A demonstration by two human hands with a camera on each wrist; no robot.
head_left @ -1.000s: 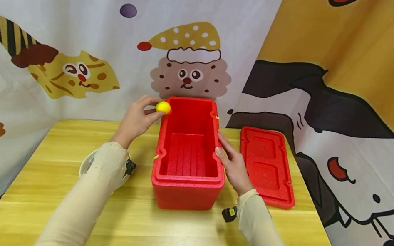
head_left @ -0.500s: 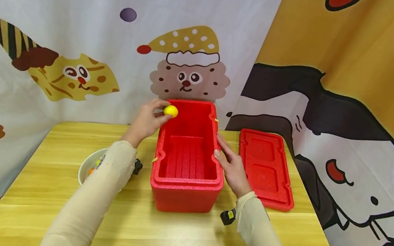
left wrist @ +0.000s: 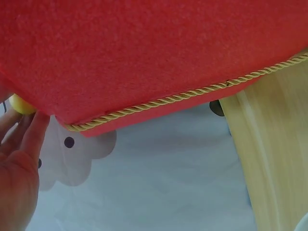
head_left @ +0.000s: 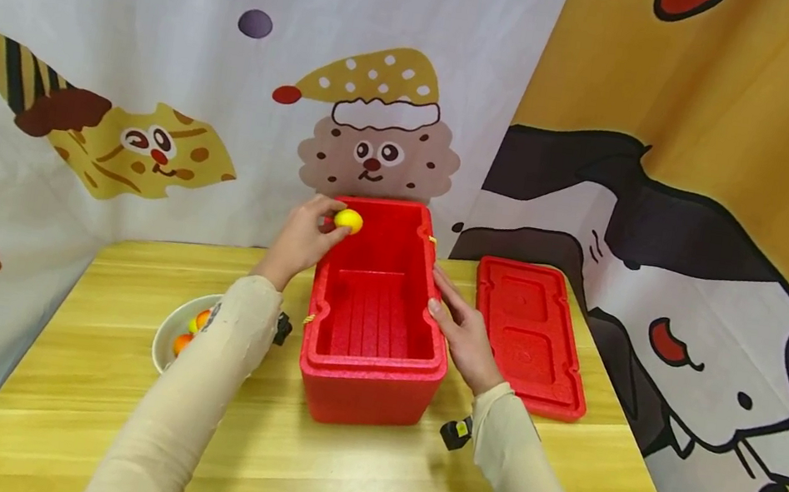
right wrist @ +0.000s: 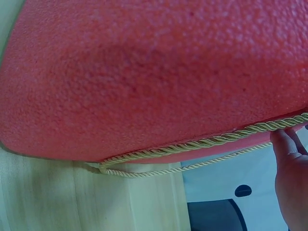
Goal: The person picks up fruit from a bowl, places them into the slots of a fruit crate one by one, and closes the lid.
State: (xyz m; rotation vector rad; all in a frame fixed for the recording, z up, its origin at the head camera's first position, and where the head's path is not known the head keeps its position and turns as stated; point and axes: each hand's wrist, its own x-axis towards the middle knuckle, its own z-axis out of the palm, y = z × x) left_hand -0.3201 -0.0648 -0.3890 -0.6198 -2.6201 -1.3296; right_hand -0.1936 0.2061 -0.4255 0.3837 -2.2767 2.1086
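Note:
My left hand (head_left: pixel 302 237) pinches a small yellow fruit (head_left: pixel 348 221) between thumb and fingertips, above the far left rim of a deep red foam box (head_left: pixel 367 398). The box has no cover on, and its ribbed floor shows. In the left wrist view, the yellow fruit (left wrist: pixel 22 104) is partly hidden behind the box wall. My right hand (head_left: pixel 466 332) rests against the box's right side, thumb at the rim, fingers straight along the outside. The right wrist view shows those fingers (right wrist: pixel 284 144) touching the wall by a gold rope (right wrist: pixel 207 143).
A white bowl (head_left: pixel 164 335) with orange and yellow fruits stands on the wooden table (head_left: pixel 243 460) at the left, partly behind my left sleeve. Right of the box lies its red lid (head_left: pixel 528 340). A printed cartoon curtain (head_left: pixel 193 8) hangs close behind the table.
My left hand has carried the yellow fruit rightward, from the left edge of the box to over its opening. More of the bowl shows past the sleeve. The right hand has stayed put.

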